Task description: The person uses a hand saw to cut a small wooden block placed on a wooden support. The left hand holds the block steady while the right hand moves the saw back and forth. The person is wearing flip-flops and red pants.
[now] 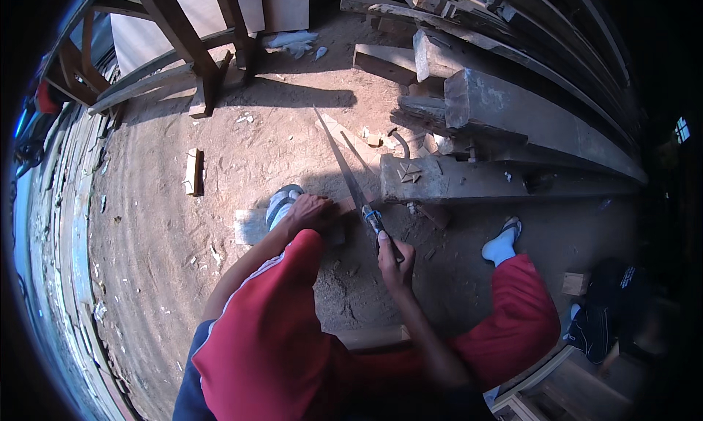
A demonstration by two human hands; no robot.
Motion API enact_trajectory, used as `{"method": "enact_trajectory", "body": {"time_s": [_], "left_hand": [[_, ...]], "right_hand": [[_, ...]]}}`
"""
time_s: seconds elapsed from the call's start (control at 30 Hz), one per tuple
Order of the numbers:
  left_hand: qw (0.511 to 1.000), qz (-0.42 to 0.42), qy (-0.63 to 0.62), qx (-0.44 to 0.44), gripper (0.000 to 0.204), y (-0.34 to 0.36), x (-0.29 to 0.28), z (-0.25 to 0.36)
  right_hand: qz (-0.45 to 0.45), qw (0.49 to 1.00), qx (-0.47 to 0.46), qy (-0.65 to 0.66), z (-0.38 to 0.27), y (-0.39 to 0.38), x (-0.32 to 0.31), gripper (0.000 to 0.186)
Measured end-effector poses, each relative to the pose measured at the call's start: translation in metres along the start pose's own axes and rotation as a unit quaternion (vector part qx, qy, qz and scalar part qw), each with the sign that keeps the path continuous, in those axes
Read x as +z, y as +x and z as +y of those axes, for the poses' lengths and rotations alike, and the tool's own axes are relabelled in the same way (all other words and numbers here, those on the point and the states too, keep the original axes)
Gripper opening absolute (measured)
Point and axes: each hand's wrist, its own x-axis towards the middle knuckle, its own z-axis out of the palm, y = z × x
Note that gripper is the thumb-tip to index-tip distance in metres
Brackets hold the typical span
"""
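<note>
My right hand (396,263) is wrapped round the dark handle of a handsaw (347,168), which has something blue tied near the handle. Its long tapering blade points away from me and slightly left. Just left of the blade, my left hand (310,212) is closed on a short brown piece of wood (344,207), its fingertips partly hidden. The blade crosses near the right end of that piece. Beside my left hand, my sandalled left foot (281,201) stands on a pale wooden board (250,227).
A thick beam (461,179) with small wood bits on top lies to the right, before a stack of timber (542,121). A wooden frame (176,33) stands at the far left. A small wood block (192,172) lies on the dirt floor. Dark clothing (611,304) is at the right.
</note>
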Motion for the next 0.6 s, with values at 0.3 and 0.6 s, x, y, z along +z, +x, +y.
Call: {"method": "enact_trajectory", "body": {"time_s": [0.3, 0.6], "left_hand": [[1.000, 0.010, 0.015, 0.002, 0.035, -0.011, -0.002, 0.008], [0.993, 0.119, 0.022, 0.013, 0.041, -0.014, 0.026, -0.006]], "right_hand": [[0.051, 0.993, -0.088, -0.058, 0.092, 0.020, 0.030, 0.043], [-0.024, 0.998, -0.039, -0.034, 0.127, -0.021, 0.002, 0.043]]}}
